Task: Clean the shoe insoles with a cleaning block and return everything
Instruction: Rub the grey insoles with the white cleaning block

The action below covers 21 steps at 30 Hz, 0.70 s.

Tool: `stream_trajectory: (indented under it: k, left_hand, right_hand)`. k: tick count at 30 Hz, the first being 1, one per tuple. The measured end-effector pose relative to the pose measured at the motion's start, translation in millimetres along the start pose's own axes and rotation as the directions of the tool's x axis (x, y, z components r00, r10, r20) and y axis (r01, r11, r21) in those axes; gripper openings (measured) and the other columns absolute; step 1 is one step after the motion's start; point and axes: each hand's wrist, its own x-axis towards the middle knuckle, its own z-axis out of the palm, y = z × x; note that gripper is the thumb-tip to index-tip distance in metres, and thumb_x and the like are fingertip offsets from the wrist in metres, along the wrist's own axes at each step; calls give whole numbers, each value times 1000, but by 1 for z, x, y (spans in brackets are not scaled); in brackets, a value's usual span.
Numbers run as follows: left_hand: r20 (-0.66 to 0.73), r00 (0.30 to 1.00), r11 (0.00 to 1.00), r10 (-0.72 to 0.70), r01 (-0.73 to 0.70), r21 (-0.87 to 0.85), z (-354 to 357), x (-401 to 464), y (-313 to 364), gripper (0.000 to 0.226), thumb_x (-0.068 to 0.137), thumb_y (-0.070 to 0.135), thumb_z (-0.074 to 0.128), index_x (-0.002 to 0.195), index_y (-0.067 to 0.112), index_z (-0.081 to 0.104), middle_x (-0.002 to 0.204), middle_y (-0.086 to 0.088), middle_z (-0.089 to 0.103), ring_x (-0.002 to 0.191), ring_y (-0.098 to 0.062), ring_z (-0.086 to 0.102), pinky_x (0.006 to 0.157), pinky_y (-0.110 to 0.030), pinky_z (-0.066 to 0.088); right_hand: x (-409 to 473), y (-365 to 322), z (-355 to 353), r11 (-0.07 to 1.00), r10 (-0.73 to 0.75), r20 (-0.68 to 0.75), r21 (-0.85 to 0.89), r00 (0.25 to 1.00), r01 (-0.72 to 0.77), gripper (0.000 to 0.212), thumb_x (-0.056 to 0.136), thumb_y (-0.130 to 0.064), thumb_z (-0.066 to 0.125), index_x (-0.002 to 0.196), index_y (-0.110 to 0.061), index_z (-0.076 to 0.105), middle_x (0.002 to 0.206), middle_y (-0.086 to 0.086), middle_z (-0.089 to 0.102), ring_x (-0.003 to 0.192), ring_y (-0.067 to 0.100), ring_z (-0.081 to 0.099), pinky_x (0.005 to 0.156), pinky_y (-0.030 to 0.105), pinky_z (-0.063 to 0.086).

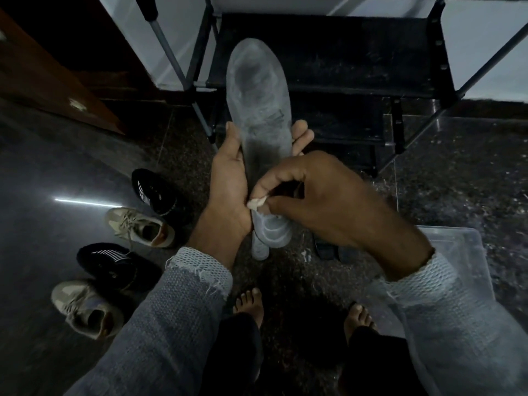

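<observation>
Head view: you are cradling the insole in your left hand, fingers wrapped around its waist, so the dirty face is tilting up toward you. Your right hand is pinching the small pale cleaning block between thumb and fingertips, pressing it near the heel. Four shoes are lying to your left, a clear plastic bin to your right, a dark rack ahead; nothing is blocking the rubbing.

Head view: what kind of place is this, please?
Probably a home entryway or shoe corner: a black metal-framed shoe rack, black and beige sneakers on the dark polished stone floor, a brown wooden door.
</observation>
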Motion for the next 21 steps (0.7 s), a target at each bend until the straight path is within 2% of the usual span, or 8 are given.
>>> stream_trajectory:
  k: [3, 6, 11, 12, 14, 16, 18, 21]
  left_hand:
    - [6, 1000, 1000, -25, 25, 9, 2, -3, -2, 76, 99, 61, 23, 118, 0, 63, 135, -21, 56, 130, -31, 50, 108, -41, 41]
    - [20, 997, 997, -72, 72, 2, 5, -5, -5, 77, 98, 63, 25, 124, -2, 56, 136, -19, 55, 130, -28, 51, 108, -39, 41]
    - [8, 1000, 1000, -3, 3, -11, 2, -3, 2, 72, 100, 59, 22, 133, 1, 48, 138, -23, 52, 130, -33, 50, 106, -41, 43]
    - [5, 1000, 1000, 4, -4, -5, 2, -3, 2, 72, 100, 59, 22, 133, 1, 48, 138, -23, 53, 130, -33, 51, 105, -41, 44]
    - [0, 1000, 1000, -10, 10, 8, 5, -4, 0, 73, 99, 60, 23, 127, 0, 54, 134, -22, 56, 127, -31, 53, 104, -40, 45]
    - [7, 999, 999, -41, 41, -2, 8, -5, -5, 75, 99, 60, 26, 118, -4, 62, 128, -21, 61, 120, -30, 60, 103, -40, 46]
    - [-8, 999, 1000, -31, 31, -5, 9, -5, -9, 73, 100, 56, 26, 110, -4, 68, 117, -21, 67, 107, -28, 66, 98, -39, 49]
    - [-18, 999, 999, -42, 42, 14, 7, -4, -8, 71, 100, 57, 26, 124, -1, 58, 125, -21, 63, 117, -29, 61, 104, -38, 46]
  right_hand:
    - [3, 2, 11, 1000, 28, -246, -4, 969, -30, 9, 86, -11, 70, 90, -17, 76, 86, -10, 72, 82, -2, 65, 78, 14, 52]
    - [6, 4, 16, 996, 20, -410, -74, 912, -56, 8, 87, -14, 69, 91, -17, 74, 89, -7, 70, 83, 2, 64, 79, 16, 50]
    - [1, 2, 0, 997, -38, -78, -70, 996, 33, 14, 84, -6, 70, 91, -17, 76, 87, -16, 70, 88, -6, 64, 82, 9, 49]
    - [1, 2, -1, 998, -39, -59, -56, 998, 35, 15, 84, -6, 71, 91, -17, 76, 87, -17, 70, 87, -7, 65, 82, 10, 49]
    - [2, 5, 3, 999, -18, -167, -46, 986, 10, 13, 84, -8, 71, 90, -18, 76, 86, -15, 70, 85, -4, 65, 81, 13, 51]
    - [5, 10, 9, 996, -15, -365, -84, 931, -17, 11, 86, -10, 70, 90, -18, 75, 88, -10, 71, 85, 1, 65, 81, 21, 53]
    - [7, 15, 10, 993, -34, -481, -119, 876, -26, 10, 86, -11, 70, 91, -17, 75, 89, -8, 69, 85, 4, 63, 81, 28, 54]
    - [5, 16, 3, 992, -22, -374, -121, 927, -25, 13, 85, -9, 70, 89, -20, 75, 89, -11, 70, 86, 2, 64, 84, 26, 53]
